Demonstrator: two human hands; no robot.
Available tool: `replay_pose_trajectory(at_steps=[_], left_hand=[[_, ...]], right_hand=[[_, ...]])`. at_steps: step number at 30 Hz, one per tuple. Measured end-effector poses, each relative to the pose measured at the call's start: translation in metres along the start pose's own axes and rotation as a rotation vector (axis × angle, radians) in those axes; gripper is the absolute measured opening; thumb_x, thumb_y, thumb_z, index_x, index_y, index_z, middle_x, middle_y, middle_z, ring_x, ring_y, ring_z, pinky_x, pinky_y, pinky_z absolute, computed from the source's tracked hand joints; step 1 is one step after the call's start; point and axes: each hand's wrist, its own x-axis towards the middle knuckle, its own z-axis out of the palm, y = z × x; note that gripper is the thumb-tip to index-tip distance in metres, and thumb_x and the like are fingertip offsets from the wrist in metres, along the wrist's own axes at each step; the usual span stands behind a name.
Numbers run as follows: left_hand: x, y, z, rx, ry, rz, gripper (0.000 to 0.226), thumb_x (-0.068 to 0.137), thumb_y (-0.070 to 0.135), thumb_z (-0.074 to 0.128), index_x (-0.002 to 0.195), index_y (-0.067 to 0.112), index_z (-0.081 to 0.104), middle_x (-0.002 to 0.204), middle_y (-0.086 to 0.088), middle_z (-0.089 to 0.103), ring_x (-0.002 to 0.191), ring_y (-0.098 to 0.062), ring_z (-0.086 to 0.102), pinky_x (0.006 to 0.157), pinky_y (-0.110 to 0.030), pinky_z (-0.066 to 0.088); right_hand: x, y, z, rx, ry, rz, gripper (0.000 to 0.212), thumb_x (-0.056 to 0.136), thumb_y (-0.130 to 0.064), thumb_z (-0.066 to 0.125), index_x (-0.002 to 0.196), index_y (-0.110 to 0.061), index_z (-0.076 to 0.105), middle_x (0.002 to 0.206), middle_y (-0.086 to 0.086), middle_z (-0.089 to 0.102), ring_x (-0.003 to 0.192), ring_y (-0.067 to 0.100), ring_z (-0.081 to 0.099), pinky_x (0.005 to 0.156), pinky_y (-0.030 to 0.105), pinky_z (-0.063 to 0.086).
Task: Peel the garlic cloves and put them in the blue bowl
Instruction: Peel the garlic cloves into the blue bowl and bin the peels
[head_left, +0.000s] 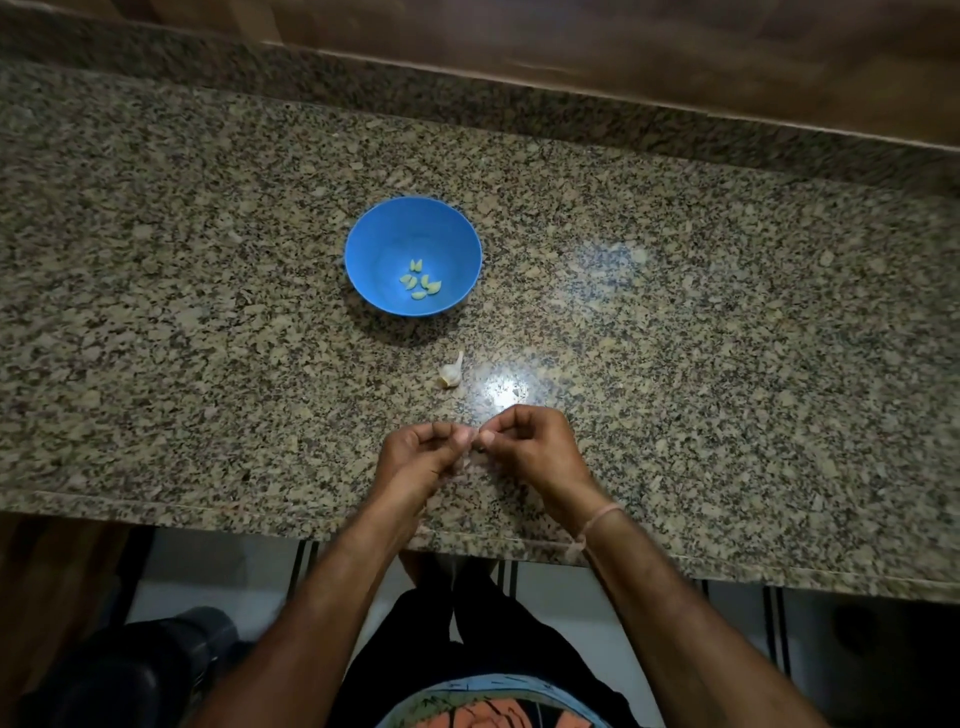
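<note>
From my feed, both hands meet over the near part of the counter, just in from its front edge. The left hand has its fingers curled in, and the right hand is curled the same way. Their fingertips come together on a small pale clove, pinched between the two. It is mostly hidden and blurred, so I cannot tell how much skin is on it.

Just beyond the hands a partial garlic bulb, white with a pointed stem, lies on the counter, apart from both hands. Farther back and slightly left stands the blue bowl, upright. Several peeled cloves lie loosely clustered in its bottom, toward the near side. A thin pale thread is tied around the right wrist.
</note>
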Motion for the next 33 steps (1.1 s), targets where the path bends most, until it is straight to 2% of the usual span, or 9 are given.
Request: replay_pose_trajectory(at_steps=[2,4,6,10,15,20,30,33], left_hand=[[0.005,-0.006,-0.008,0.422,0.183,0.241,0.020,0.090,0.032,0.081,0.108,0.028,0.074,0.105,0.010,0.073,0.096,-0.010,0.066,0.077,-0.030,0.058],[0.007,-0.011,-0.017,0.840,0.282,0.457,0.043,0.086,0.043,0.081,0.125,0.035,0.065,0.119,0.012,0.059,0.111,-0.011,0.052,0.085,-0.035,0.050],[0.011,-0.015,-0.022,0.990,0.281,0.553,0.061,0.081,0.043,0.085,0.135,0.036,0.057,0.123,0.007,0.051,0.115,-0.016,0.044,0.090,-0.039,0.046],[0.014,-0.019,-0.025,1.005,0.287,0.548,0.068,0.079,0.041,0.088,0.137,0.036,0.053,0.123,0.004,0.050,0.116,-0.019,0.044,0.094,-0.041,0.044],[0.013,-0.022,-0.025,1.023,0.285,0.571,0.067,0.080,0.041,0.087,0.139,0.034,0.054,0.125,0.001,0.052,0.116,-0.021,0.045,0.095,-0.041,0.043],[0.010,-0.024,-0.025,1.047,0.279,0.594,0.063,0.082,0.040,0.085,0.137,0.032,0.055,0.124,-0.001,0.053,0.115,-0.023,0.046,0.092,-0.041,0.041],[0.006,-0.028,-0.027,1.062,0.297,0.611,0.057,0.088,0.047,0.078,0.138,0.032,0.054,0.121,0.001,0.052,0.111,-0.021,0.048,0.092,-0.042,0.044],[0.004,-0.026,-0.029,1.055,0.276,0.596,0.056,0.090,0.047,0.077,0.139,0.035,0.053,0.122,0.004,0.051,0.112,-0.019,0.045,0.094,-0.040,0.043]], right_hand=[[0.008,-0.001,0.004,-0.333,0.103,-0.075,0.006,0.089,-0.012,0.081,0.088,-0.012,0.075,0.079,-0.001,0.078,0.074,0.010,0.076,0.071,0.028,0.061],[0.012,-0.001,0.010,-0.561,0.150,-0.095,0.010,0.089,-0.016,0.082,0.083,-0.018,0.074,0.076,-0.009,0.074,0.073,0.003,0.071,0.075,0.026,0.059],[0.014,-0.003,0.018,-0.675,0.181,-0.099,0.013,0.090,-0.016,0.082,0.081,-0.020,0.073,0.074,-0.013,0.070,0.072,0.000,0.067,0.077,0.028,0.057],[0.019,-0.001,0.029,-0.759,0.266,-0.088,0.017,0.090,-0.009,0.078,0.078,-0.019,0.071,0.076,-0.007,0.071,0.074,0.010,0.068,0.081,0.036,0.059],[0.015,0.008,0.042,-0.862,0.359,-0.138,0.020,0.095,0.000,0.065,0.085,-0.016,0.068,0.079,-0.003,0.069,0.073,0.014,0.065,0.072,0.033,0.057],[0.012,0.011,0.053,-0.927,0.441,-0.176,0.019,0.097,0.001,0.060,0.087,-0.014,0.066,0.082,0.001,0.066,0.076,0.019,0.062,0.071,0.037,0.056],[0.010,0.010,0.059,-0.973,0.487,-0.181,0.019,0.096,0.002,0.060,0.088,-0.014,0.065,0.082,0.001,0.065,0.074,0.018,0.061,0.066,0.035,0.056],[0.007,0.012,0.049,-0.835,0.396,-0.155,0.021,0.097,0.001,0.061,0.086,-0.017,0.064,0.082,-0.002,0.067,0.075,0.015,0.065,0.073,0.034,0.059]])
